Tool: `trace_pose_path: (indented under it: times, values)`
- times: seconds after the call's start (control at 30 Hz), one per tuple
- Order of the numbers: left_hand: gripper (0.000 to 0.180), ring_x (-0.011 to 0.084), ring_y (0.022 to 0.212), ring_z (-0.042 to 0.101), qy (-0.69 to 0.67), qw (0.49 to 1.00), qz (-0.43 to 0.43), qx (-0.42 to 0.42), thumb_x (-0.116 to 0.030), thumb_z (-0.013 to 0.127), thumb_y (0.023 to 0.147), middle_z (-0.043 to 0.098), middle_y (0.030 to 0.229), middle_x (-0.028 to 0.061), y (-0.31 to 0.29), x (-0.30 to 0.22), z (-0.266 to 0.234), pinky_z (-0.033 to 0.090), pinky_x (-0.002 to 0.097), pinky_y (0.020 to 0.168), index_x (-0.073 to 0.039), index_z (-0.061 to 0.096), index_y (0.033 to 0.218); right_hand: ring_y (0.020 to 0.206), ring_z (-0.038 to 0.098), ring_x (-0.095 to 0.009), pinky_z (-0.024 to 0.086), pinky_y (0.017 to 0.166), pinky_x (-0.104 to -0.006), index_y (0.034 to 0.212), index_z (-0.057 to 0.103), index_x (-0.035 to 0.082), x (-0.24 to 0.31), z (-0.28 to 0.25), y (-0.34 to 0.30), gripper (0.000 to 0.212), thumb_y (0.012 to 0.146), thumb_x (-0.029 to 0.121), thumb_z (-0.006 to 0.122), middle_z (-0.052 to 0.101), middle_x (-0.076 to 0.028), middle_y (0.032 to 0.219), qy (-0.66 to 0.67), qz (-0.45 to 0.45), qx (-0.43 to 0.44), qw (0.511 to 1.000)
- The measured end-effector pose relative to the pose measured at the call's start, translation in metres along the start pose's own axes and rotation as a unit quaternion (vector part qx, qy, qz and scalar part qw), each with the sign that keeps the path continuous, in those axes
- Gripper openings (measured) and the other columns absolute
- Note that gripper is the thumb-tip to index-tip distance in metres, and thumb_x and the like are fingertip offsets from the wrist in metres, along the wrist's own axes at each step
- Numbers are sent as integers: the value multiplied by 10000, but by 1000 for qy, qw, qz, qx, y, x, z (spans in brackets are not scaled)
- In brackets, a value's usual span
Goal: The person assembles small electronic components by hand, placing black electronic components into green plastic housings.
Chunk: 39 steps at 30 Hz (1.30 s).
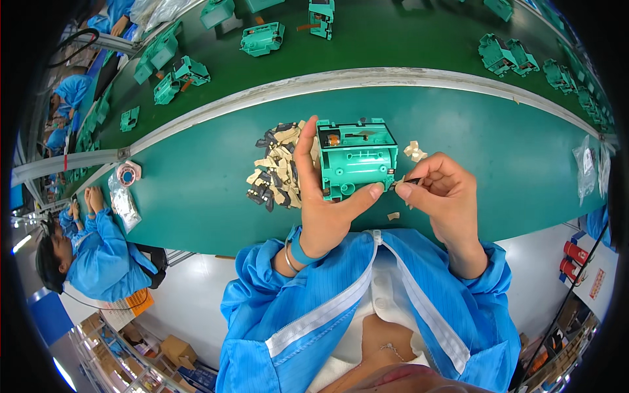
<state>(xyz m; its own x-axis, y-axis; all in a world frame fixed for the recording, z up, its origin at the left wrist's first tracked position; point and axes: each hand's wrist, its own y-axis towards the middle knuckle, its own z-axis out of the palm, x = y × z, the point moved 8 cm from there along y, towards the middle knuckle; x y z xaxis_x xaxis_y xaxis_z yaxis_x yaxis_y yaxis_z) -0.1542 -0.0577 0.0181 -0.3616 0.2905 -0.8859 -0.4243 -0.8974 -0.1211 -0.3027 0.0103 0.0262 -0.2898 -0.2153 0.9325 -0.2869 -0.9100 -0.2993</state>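
Green case held over the bench, small dark piece pinched at its corner

The left hand [325,223] cradles the open green case [357,162] above the bench [216,190], its fingers upright along the case's left wall and its thumb stretched across the lower edge. The case looks light, stiff and rather smooth, so it could slip; its thin rims and small posts seem the breakable parts. The plain outer walls look best to hold, clear of the copper coil [333,139] in the upper left compartment. At the lower right corner, the right hand [452,196] has thumb and forefinger closed on a small dark piece [410,182], apparently light and pliable; whether it touches the case is hard to tell.

Around them, from the left: a seated co-worker [111,262], a plastic bag [123,203] with a tape roll [128,173] by it, then a pile of cream and black pieces [278,167] crowding the left hand. Beyond the bench, a pale rail [406,76] bars the way to more green cases [262,39]. Cream scraps [415,151] lie near the right hand; a clear bag [585,170] sits at far right.
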Motion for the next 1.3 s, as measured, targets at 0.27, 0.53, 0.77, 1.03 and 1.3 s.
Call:
trace_pose_path:
  times: [0.27,0.53,0.77,1.03,1.3]
  values:
    - [982,242,1111,574,30,999,27,-10,52,709,734,477,1264,152,-1,-5,-3,505,359,911,-113,95,1483,646,566,-42,471,515,-182,857,571,-10,2,8,5,174,781,-83,709,550,-14,788,1,-10,6,1000]
    - [977,240,1110,575,41,999,33,-9,47,707,741,478,1266,151,0,-5,-4,503,358,913,-110,92,1483,642,536,-36,451,503,-177,882,582,-15,4,7,5,185,771,-73,719,541,-20,806,-46,-54,2,997]
    - [980,239,1108,579,36,999,34,-3,55,700,745,493,1265,154,1,-5,-1,504,355,912,-120,82,1485,643,538,-40,447,500,-182,880,579,-5,5,7,5,177,781,-43,721,551,-18,799,-62,-28,-8,998]
    - [998,240,1107,579,36,999,30,-6,58,714,733,495,1260,150,0,-2,0,509,362,909,-132,86,1484,645,540,-42,444,507,-178,881,577,-5,3,7,4,175,786,-23,722,563,-21,795,-79,-23,-20,996]
    - [994,243,1107,575,6,1000,8,-18,68,721,720,483,1262,142,0,3,-6,516,365,902,-137,114,1480,643,534,-37,436,526,-174,884,583,-5,1,7,4,182,779,-25,731,564,-20,785,-76,-15,-18,997]
